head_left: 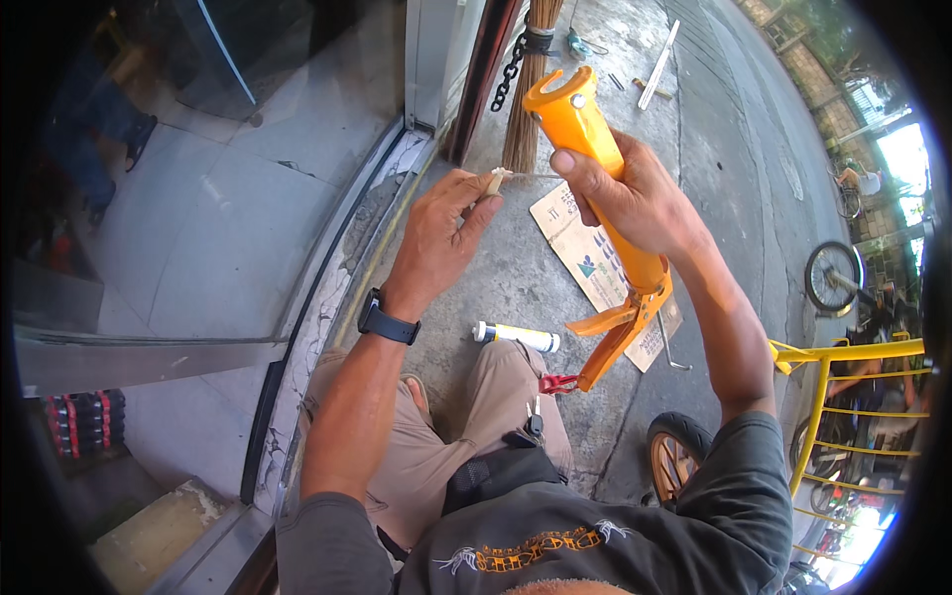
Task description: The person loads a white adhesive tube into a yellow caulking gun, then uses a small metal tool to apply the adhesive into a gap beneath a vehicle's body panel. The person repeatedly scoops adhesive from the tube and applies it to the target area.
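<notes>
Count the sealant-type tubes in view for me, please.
1: a white-and-yellow tube lies on the concrete by the person's knee. Another could be hidden inside the orange caulking gun in the right hand.

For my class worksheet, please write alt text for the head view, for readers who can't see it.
A person holds an orange caulking gun in the right grip and pinches a small pale piece in the left grip. A white-and-yellow tube and printed cardboard lie on the ground.

Qty: 1 caulk gun (642, 266), 1 tube (517, 337)
</notes>
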Tool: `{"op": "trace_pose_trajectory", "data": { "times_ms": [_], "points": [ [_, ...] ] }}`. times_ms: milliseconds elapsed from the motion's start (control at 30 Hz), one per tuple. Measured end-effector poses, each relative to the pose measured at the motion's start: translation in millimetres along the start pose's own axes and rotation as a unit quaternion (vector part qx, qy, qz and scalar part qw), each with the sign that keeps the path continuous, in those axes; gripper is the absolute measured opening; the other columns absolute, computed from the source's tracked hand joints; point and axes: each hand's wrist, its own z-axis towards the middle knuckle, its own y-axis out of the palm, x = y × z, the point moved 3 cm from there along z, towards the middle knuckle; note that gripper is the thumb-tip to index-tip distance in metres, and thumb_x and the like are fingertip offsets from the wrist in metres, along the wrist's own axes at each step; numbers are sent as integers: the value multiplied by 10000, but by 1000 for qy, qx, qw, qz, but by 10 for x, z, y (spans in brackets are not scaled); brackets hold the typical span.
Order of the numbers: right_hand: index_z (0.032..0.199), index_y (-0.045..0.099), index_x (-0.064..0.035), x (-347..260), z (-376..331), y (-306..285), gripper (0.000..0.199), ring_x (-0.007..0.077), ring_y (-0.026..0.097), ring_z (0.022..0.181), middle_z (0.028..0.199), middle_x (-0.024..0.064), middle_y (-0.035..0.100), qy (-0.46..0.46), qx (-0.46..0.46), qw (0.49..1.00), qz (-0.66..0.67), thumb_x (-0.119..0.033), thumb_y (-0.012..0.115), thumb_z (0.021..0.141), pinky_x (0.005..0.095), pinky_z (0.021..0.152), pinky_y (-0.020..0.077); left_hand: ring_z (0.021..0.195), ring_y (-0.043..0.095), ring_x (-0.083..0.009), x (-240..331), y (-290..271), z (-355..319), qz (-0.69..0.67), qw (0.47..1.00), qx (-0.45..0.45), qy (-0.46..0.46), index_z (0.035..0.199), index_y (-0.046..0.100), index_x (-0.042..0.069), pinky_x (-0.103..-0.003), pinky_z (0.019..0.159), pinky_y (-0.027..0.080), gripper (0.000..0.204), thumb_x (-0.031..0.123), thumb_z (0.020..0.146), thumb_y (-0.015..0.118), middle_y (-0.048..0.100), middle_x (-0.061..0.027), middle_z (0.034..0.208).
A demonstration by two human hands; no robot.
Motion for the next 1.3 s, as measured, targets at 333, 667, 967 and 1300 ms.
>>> {"op": "trace_pose_trajectory", "data": {
  "times_ms": [333, 667, 967, 1300],
  "points": [
    [1256, 607, -12, 51, 5, 8, 695, 121, 625, 606, 691, 50, 611, 4, -3, 1000, -1, -636, 617, 951, 292, 587, 507, 867, 648, -206, -14, 3, -9, 16, 1000, -8, -1, 1238, 705, 61, -328, 785, 530, 255, 171, 1018, 636, 672, -95, 1023],
    [1318, 625, 3, 83, -4, 24, 767, 142, 656, 618, 686, 72, 625, 4, -1, 1000, -2, -662, 609, 937, 303, 589, 523, 864, 669, -328, 1, 14, -3, 17, 999, -4, 34, 1264, 669, 13, -389, 743, 533, 286, 98, 993, 633, 660, -156, 1013],
    [1251, 643, 3, 58, -3, 28, 771, 135, 658, 611, 673, 62, 620, 7, 2, 1000, -9, -696, 587, 932, 297, 596, 541, 892, 668, -225, 8, -1, -12, 32, 999, -20, 26, 1261, 682, 49, -335, 798, 535, 275, 187, 1041, 593, 666, -103, 1028],
    [1142, 651, -2, 91, 18, -29, 696, 130, 674, 616, 660, 51, 635, 47, -60, 995, -65, -666, 550, 960, 289, 603, 535, 992, 646, -348, 72, -6, -21, 79, 991, -24, 104, 1221, 674, 28, -418, 851, 539, 279, 38, 943, 647, 651, -143, 1043]
  ]
}}
